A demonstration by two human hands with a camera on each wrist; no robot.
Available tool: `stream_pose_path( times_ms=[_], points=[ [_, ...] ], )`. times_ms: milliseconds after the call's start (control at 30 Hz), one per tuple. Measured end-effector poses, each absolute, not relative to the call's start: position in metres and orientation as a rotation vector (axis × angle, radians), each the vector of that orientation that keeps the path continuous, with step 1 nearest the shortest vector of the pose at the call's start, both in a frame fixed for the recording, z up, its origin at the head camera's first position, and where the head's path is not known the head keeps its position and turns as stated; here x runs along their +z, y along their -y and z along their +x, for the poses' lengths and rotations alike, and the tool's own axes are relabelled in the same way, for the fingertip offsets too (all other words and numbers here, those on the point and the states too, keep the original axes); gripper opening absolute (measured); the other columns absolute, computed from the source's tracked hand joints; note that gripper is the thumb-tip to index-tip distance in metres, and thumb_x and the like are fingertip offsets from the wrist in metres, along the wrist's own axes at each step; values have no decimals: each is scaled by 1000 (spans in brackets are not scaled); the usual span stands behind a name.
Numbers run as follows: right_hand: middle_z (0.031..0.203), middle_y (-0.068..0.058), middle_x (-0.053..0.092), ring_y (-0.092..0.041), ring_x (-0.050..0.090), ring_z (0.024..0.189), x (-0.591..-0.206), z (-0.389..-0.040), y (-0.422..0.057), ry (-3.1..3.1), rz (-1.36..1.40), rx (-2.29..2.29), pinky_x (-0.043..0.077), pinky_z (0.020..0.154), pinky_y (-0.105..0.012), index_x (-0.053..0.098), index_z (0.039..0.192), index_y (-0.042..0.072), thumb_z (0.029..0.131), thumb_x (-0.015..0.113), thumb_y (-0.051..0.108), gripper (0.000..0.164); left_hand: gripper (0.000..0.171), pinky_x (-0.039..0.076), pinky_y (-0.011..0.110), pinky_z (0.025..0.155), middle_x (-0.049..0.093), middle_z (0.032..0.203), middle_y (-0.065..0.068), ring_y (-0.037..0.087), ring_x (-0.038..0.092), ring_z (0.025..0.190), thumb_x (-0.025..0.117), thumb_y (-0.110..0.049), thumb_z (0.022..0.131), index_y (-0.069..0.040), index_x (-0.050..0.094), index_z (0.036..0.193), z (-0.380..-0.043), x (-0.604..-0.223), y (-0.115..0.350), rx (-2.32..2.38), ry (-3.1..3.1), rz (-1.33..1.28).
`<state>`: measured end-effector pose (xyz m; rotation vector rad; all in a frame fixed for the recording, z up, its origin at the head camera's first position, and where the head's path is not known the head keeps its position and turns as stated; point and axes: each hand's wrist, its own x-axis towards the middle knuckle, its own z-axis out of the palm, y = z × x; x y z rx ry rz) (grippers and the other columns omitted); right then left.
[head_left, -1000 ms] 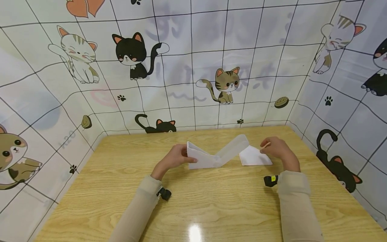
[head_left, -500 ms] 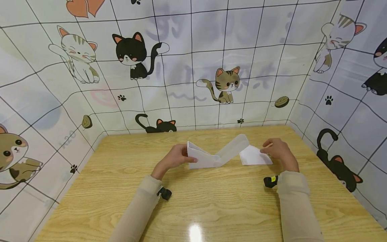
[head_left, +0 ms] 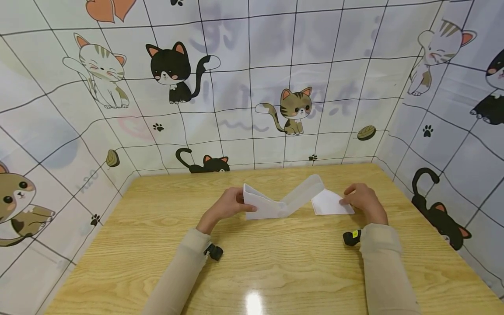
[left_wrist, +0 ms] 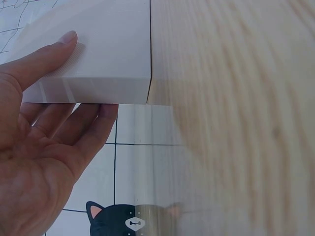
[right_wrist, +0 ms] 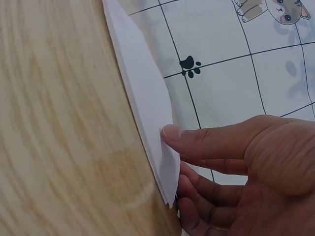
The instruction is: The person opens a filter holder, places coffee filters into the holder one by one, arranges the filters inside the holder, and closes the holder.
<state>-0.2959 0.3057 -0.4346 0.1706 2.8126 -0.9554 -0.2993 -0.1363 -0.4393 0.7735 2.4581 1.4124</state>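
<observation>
My left hand (head_left: 228, 204) grips the left end of a thin white case (head_left: 264, 210), thumb on its front face and fingers behind. A frosted translucent lid (head_left: 303, 194) swings up and away from the case to the right. In the left wrist view, my thumb lies flat along the smooth white wall. To the right, a flat folded white piece (head_left: 330, 203) with a slanting upper edge stands on the table, partly behind the lid's tip. My right hand (head_left: 363, 200) pinches its right end, thumb in front. The right wrist view shows a ragged corner on this white piece (right_wrist: 147, 105).
The wood-grain table (head_left: 252, 253) reaches to a wall cloth (head_left: 236, 109) printed with grid lines and cats, which encloses the back and both sides. Small black cameras (head_left: 214, 252) sit on both wrists below beige sleeves.
My right hand has come down slightly, from the upper right edge of the folded white piece to a pinch on its right end. The left hand and the case have not moved.
</observation>
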Motion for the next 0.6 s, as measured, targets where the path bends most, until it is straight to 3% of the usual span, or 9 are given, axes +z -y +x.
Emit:
stream_pose_path(
  times_ms=[267, 600],
  points=[
    [142, -39, 46, -49, 46, 119, -437, -297, -303, -2800, 230, -936, 43, 100, -59, 61, 124, -8, 91, 76, 17, 44, 37, 60, 31, 81, 77, 115, 13, 17, 75, 95, 84, -16, 88, -7, 72, 121, -298, -438, 135, 1417, -2471, 765],
    [138, -39, 51, -54, 47, 123, -440, -298, -305, -2834, 203, -909, 44, 101, -62, 66, 118, -8, 91, 75, 16, 36, 42, 60, 30, 81, 76, 118, 16, 14, 74, 95, 84, -16, 88, -4, 70, 126, -297, -438, 135, 1439, -2451, 752]
  ],
)
